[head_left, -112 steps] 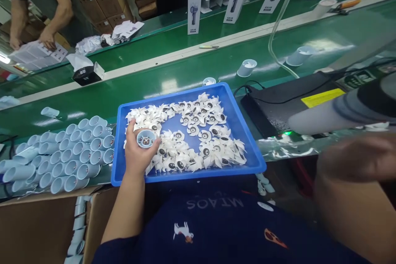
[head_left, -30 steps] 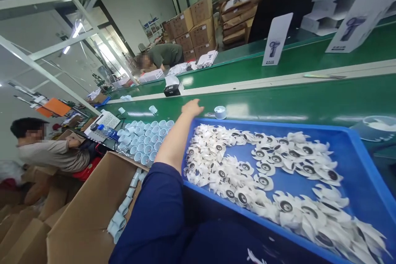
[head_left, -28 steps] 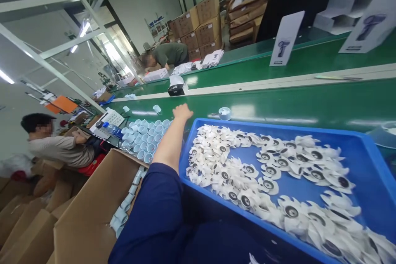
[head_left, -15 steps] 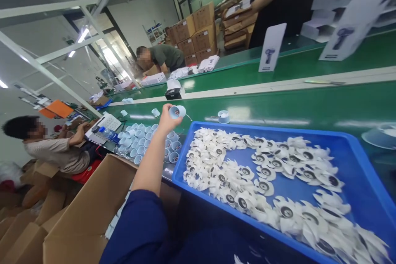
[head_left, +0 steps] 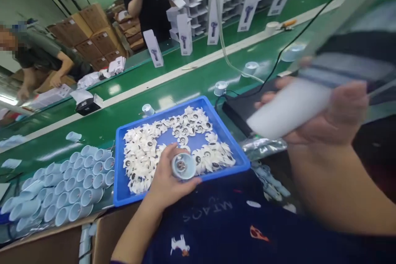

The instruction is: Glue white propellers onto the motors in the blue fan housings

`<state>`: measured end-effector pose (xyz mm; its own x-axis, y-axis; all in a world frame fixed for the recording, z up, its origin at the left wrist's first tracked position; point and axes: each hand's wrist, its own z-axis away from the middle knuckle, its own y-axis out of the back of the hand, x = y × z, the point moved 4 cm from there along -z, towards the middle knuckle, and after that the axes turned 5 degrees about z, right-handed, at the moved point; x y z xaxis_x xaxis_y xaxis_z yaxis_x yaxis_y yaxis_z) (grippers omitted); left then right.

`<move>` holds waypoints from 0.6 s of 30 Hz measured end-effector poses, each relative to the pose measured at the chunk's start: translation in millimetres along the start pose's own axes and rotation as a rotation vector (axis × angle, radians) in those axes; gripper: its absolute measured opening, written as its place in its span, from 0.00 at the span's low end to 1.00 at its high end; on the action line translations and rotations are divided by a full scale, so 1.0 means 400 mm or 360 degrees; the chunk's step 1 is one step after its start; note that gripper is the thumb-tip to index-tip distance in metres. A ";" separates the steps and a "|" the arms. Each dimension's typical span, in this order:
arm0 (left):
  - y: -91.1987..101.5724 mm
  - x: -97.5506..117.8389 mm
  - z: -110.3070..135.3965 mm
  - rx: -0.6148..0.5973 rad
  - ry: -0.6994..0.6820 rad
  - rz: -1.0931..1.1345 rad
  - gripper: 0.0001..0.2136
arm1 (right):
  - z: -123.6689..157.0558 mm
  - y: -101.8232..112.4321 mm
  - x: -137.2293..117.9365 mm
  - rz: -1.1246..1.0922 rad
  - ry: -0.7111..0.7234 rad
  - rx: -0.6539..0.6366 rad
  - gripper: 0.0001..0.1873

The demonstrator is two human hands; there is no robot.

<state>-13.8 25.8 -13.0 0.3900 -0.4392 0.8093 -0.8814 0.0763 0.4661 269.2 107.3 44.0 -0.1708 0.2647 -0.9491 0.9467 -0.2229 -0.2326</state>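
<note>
My left hand is closed around a light blue cup-shaped housing. Its open end faces me and small metal parts show inside. It is held over the near edge of a blue tray of white fan blades. At the right, my right hand has its fingers wrapped round a pale, smooth cylindrical object. Motion blurs that object, and I cannot tell its exact kind.
Many light blue housings lie in rows left of the tray. A few stand on the green conveyor belt, near a small black box. A black slab with a cable lies right of the tray. Two people work across the belt.
The view has swung right. My left hand has brought the housing from beyond the tray's left corner to its near edge. My right hand has come into view holding the pale object.
</note>
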 end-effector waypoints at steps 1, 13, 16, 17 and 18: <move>-0.025 0.021 -0.016 -0.0059 -0.0049 -0.0061 0.38 | 0.017 -0.044 -0.012 -0.0280 -0.0164 -0.0138 0.46; -0.062 0.106 -0.044 -0.0046 -0.0073 -0.0193 0.19 | 0.114 -0.257 -0.018 -0.0849 -0.0192 -0.0945 0.24; -0.065 0.099 -0.044 -0.0051 -0.0067 -0.0188 0.19 | 0.114 -0.255 -0.022 -0.0835 -0.0158 -0.0934 0.23; -0.067 0.096 -0.045 -0.0057 -0.0064 -0.0189 0.19 | 0.113 -0.254 -0.023 -0.0844 -0.0156 -0.0927 0.23; -0.067 0.094 -0.045 -0.0063 -0.0059 -0.0192 0.19 | 0.113 -0.253 -0.023 -0.0846 -0.0155 -0.0920 0.23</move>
<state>29.5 23.5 11.2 0.4819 -0.4804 0.7328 -0.8172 0.0555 0.5737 162.7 85.1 66.7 -0.6381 0.1094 -0.7622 0.7185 0.4404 -0.5383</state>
